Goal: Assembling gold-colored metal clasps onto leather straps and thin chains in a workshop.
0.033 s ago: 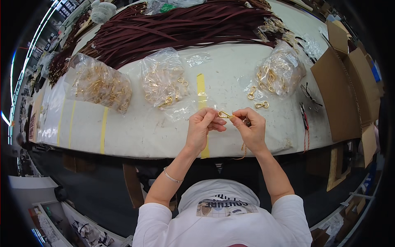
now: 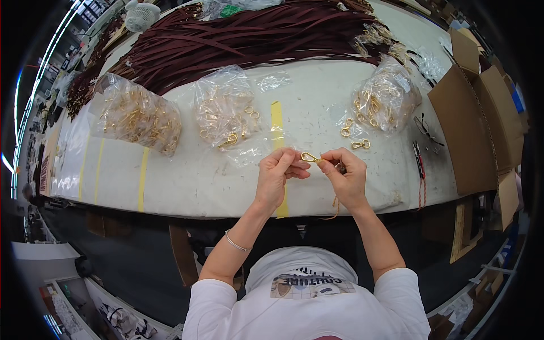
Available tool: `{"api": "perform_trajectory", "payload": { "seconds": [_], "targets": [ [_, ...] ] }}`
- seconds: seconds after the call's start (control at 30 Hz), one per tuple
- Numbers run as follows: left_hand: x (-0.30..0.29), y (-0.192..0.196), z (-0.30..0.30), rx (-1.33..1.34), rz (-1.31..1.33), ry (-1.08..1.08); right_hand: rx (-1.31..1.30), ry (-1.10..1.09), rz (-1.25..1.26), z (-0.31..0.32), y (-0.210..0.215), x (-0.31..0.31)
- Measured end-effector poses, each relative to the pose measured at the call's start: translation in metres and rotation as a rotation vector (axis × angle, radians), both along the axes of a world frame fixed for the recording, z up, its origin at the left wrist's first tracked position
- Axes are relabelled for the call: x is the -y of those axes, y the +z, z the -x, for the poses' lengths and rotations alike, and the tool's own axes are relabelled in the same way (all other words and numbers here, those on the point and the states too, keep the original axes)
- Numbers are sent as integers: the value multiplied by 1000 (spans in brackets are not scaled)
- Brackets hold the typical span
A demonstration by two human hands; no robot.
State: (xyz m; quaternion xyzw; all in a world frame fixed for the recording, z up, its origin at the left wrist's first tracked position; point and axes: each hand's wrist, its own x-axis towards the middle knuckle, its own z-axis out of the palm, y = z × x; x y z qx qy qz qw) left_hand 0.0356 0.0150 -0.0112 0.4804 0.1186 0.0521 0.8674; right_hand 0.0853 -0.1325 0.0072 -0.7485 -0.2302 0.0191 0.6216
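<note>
A gold swivel snap hook (image 2: 309, 157) is pinched between the thumb and index finger of my right hand (image 2: 347, 177), its loop toward my left hand. Something small and dark shows in the right palm, and an orange cord (image 2: 335, 208) hangs below that hand. My left hand (image 2: 277, 174) is closed close beside the hook, thumb against the index finger; what it pinches, if anything, is too small to tell. Beyond my right hand, two more gold snap hooks (image 2: 360, 144) lie loose on the table, next to a clear bag of gold hooks (image 2: 381, 101).
Two more clear bags of gold hardware, a middle bag (image 2: 224, 107) and a left bag (image 2: 139, 116), lie on the pale table (image 2: 209, 187). Dark maroon straps (image 2: 243, 37) are heaped behind. At right are red-handled snips (image 2: 419, 160), glasses (image 2: 428, 129) and an open cardboard box (image 2: 467, 130).
My left hand has shifted very slightly left. The snap hook stays in my right hand.
</note>
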Motion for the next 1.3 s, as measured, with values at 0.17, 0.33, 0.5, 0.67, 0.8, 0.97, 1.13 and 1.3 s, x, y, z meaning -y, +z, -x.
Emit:
{"api": "perform_trajectory", "payload": {
  "seconds": [0.17, 0.33, 0.5, 0.67, 0.8, 0.97, 1.13, 1.3],
  "targets": [
    [-2, 0, -1, -21, 25, 7, 46, 3, -21, -3, -7, -1],
    [-3, 5, 0, -17, 190, -29, 157, 24, 79, -4, -10, -2],
    [-2, 1, 0, -46, 177, 81, 160, 62, 194, -1, -5, 0],
    [-6, -8, 3, -63, 241, 109, 48, 90, 177, 6, -1, 12],
    [-2, -4, 3, -78, 241, 88, 104, 60, 111, 11, 3, 15],
    [4, 3, 5, -75, 288, 40, 145, 67, 126, 9, 4, 12],
    [7, 1, 6, -30, 118, -33, 38, 36, 43, 8, 6, 2],
    [0, 2, 5, -13, -69, -187, -17, 159, 77, 1, 0, 2]
  ]
}}
